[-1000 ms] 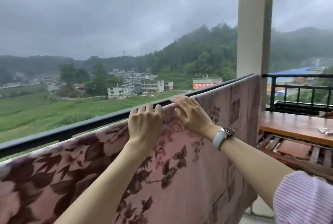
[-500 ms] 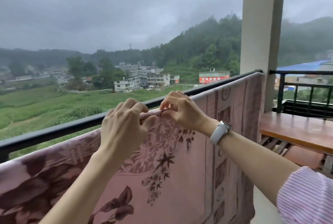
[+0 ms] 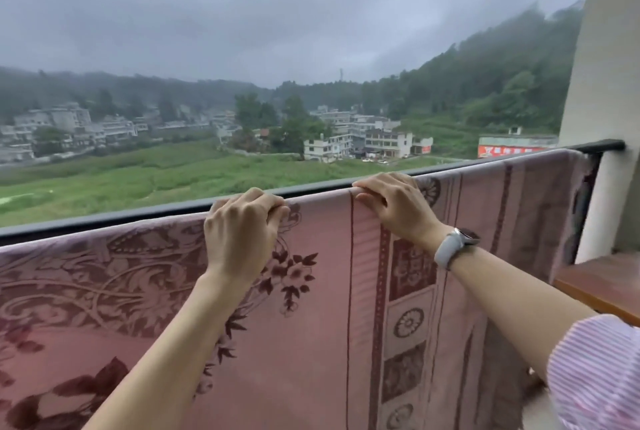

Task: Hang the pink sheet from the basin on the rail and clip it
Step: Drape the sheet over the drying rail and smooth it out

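The pink sheet (image 3: 329, 291), patterned with dark red flowers and bands, hangs over the black balcony rail (image 3: 104, 218) and covers it from the left edge almost to the pillar. My left hand (image 3: 242, 232) grips the sheet's top fold at the rail, fingers curled over it. My right hand (image 3: 394, 204), with a white watch on the wrist, pinches the top fold a short way to the right. No clip and no basin are in view.
A pale concrete pillar (image 3: 602, 83) stands at the right, where the bare end of the rail meets it. A brown wooden table corner (image 3: 602, 284) juts in below the pillar. Beyond the rail lie fields, buildings and misty hills.
My hands were pinching the sheet close together. They have spread apart along the rail and the sheet's top edge lies flatter. The view has swung left.
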